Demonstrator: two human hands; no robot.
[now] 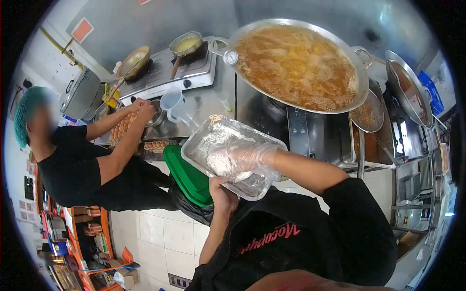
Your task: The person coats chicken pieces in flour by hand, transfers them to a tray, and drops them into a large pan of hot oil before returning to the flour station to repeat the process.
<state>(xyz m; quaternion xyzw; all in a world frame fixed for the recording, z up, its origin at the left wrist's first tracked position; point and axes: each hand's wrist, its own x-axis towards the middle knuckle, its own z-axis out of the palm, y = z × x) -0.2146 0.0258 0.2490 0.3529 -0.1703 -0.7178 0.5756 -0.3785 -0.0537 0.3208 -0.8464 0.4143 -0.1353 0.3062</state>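
Observation:
A metal tray [196, 140] with white flour in it is held tilted in front of my body. My left hand [223, 195] grips its near edge from below, fingers partly hidden under the tray. Inside the tray is my right hand [242, 157], in a clear plastic glove dusted with flour. Its fingers are at a white floury lump [221, 162]; whether they are closed round it is hard to make out. Beyond the tray, a large wok [296, 68] holds bubbling oil, with a round dial thermometer [230, 57] at its rim.
A co-worker in a green hair cover [23, 114] stands at the left, hands over a bowl near eggs [124, 127]. Two pans stand on a white stove [204, 72]. A strainer [367, 114] lies right of the wok. A green lid [182, 177] is below the tray.

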